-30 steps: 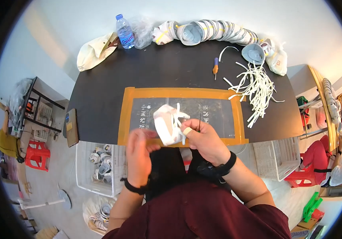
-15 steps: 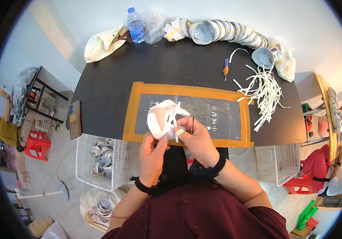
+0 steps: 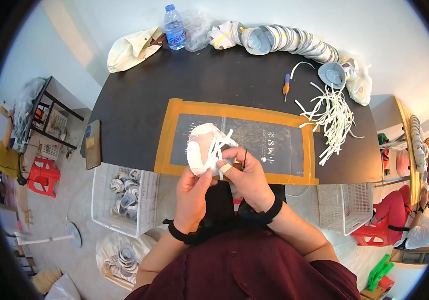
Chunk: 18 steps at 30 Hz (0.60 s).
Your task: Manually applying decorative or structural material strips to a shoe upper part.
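Note:
Over the taped sheet (image 3: 282,142), close to the table's near edge, I hold a small white cup-shaped piece (image 3: 193,152) with a pale pink inside. Thumb and fingers of my left hand (image 3: 193,192) pinch its lower rim. My right hand (image 3: 249,180), a beige wrap on its thumb, is closed at the right side of the piece, by a narrow white strip (image 3: 227,137) that stands out from it. The fingers hide how the strip is attached. Farther right lies a pile of white strips (image 3: 332,127), below a grey cup-shaped piece (image 3: 332,75).
A thin tool (image 3: 286,86) with a purple and orange handle lies near the strips. Stacked grey cups (image 3: 294,40), a water bottle (image 3: 175,30) and a cream bag (image 3: 132,50) line the back. A phone (image 3: 93,145) lies left. White crates (image 3: 144,205) flank me.
The view has shifted slightly. Both hands keep their grip on the white piece, and the strip's free end now leans farther to the right.

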Each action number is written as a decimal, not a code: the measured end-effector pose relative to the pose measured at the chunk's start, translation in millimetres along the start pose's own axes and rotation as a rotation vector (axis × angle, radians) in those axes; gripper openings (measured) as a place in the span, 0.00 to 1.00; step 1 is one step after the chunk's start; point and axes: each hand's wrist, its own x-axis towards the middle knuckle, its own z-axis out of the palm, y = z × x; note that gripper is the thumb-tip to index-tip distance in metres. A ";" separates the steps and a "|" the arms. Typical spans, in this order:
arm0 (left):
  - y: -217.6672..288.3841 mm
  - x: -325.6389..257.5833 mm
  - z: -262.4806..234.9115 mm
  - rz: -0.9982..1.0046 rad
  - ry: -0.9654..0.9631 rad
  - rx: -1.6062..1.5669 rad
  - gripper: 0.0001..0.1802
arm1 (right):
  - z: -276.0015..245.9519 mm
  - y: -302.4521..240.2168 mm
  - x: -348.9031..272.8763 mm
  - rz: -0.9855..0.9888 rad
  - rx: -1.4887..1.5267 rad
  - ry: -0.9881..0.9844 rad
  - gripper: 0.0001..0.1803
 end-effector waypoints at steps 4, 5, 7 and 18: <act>3.1 -2.3 2.5 -0.069 0.008 0.003 0.12 | -0.1 -12.6 -5.0 0.116 0.147 0.072 0.05; 0.8 -2.0 -0.9 -0.070 -0.020 0.018 0.12 | -2.9 -13.2 -4.6 0.168 0.216 0.091 0.04; -2.3 -1.3 -6.5 -0.072 -0.047 0.033 0.13 | -4.4 -11.5 -5.4 0.223 0.286 0.111 0.04; -1.4 -6.5 3.2 -0.099 -0.032 -0.012 0.15 | 9.7 -1.7 -10.1 0.060 0.278 0.210 0.07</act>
